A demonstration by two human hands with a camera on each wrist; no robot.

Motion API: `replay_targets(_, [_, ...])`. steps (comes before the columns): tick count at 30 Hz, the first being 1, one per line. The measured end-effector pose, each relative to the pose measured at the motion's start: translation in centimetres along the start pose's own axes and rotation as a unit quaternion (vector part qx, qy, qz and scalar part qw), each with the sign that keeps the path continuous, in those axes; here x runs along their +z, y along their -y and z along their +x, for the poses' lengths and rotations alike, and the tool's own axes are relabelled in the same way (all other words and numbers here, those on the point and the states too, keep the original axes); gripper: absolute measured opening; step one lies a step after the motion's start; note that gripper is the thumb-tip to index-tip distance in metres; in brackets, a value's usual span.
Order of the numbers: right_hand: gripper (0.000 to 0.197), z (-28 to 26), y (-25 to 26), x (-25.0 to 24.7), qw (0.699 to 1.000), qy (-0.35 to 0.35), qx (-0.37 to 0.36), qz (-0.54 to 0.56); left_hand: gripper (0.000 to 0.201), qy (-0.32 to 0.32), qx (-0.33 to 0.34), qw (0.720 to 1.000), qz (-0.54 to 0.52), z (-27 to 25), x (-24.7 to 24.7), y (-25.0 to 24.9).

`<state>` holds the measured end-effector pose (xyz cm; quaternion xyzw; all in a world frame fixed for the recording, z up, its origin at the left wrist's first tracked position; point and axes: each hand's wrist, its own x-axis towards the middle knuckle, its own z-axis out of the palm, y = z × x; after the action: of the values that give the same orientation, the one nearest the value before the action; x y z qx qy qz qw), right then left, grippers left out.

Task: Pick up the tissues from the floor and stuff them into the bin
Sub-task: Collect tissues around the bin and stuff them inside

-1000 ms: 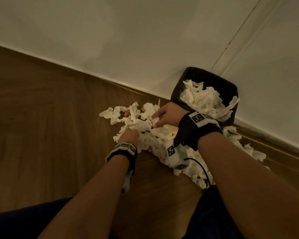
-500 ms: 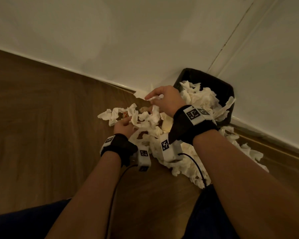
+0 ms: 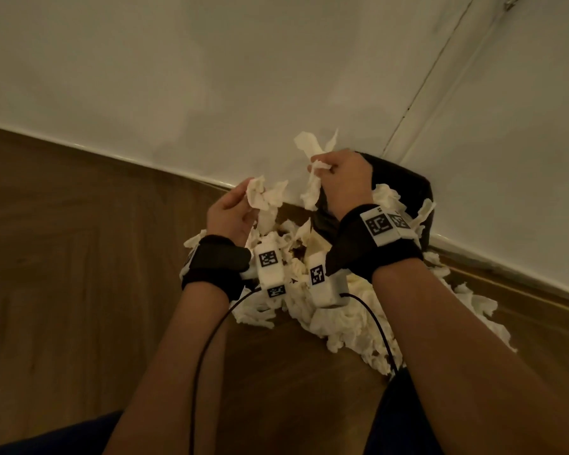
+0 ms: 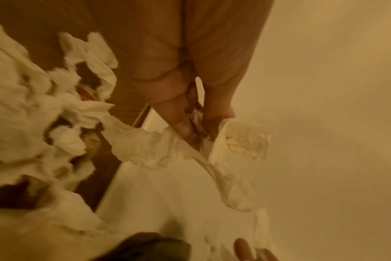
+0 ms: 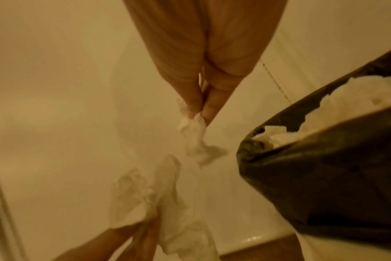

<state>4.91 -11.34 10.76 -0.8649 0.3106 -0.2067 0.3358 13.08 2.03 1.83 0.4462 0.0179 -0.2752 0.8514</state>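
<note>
Head view: fingers of the right hand (image 3: 342, 178) pinch a tissue strip (image 3: 312, 188) at the bin (image 3: 421, 192) rim; left hand (image 3: 230, 215) grips a wad (image 3: 260, 195). Left wrist view: fingers (image 4: 181, 123) clamp the wad. Right wrist view: fingertips (image 5: 210, 107) nip the hanging strip beside the bin.

The head camera looks steeply down from above and behind both forearms toward the black bin (image 3: 418, 205) standing against the white wall (image 3: 211, 77), taking in the whole tissue pile. The left wrist camera looks close along the left hand (image 4: 190, 98) toward that wall, left of the bin. The right wrist camera looks close along the right hand (image 5: 203, 84), with the bin's rim just beside it; all three share the wall.
</note>
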Motion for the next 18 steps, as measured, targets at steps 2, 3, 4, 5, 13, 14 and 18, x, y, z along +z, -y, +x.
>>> replay_targets(2, [0.030, 0.3, 0.2, -1.2, 0.999, -0.040, -0.006, 0.011, 0.034, 0.025, 0.015, 1.000, -0.009, -0.1, 1.9, -1.3])
replay_targets(3, [0.031, 0.3, 0.2, -1.9, 0.998, -0.060, -0.011, 0.014, 0.034, 0.040, 0.020, 0.999, -0.013, -0.2, 2.9, -1.9])
replay_targets(4, [0.032, 0.4, 0.1, -2.6, 0.997, -0.079, -0.014, 0.015, 0.035, 0.053, 0.025, 0.998, -0.017, -0.2, 3.9, -2.5])
replay_targets(5, [0.031, 0.5, -0.1, -3.2, 0.995, -0.099, -0.016, 0.013, 0.037, 0.065, 0.031, 0.997, -0.021, -0.3, 4.9, -2.9])
replay_targets(13, [0.012, 0.8, -2.7, -7.6, 0.971, -0.230, 0.018, 0.061, 0.036, 0.172, 0.037, 0.984, -0.025, -0.9, 12.2, -3.7])
replay_targets(14, [0.013, 1.0, -3.1, -8.1, 0.969, -0.236, 0.026, 0.066, 0.036, 0.181, 0.034, 0.983, -0.019, -1.1, 13.1, -3.4])
replay_targets(18, [0.022, 1.6, -4.4, -9.2, 0.971, -0.225, 0.059, 0.051, 0.036, 0.212, 0.011, 0.977, 0.006, -1.7, 16.2, -1.4])
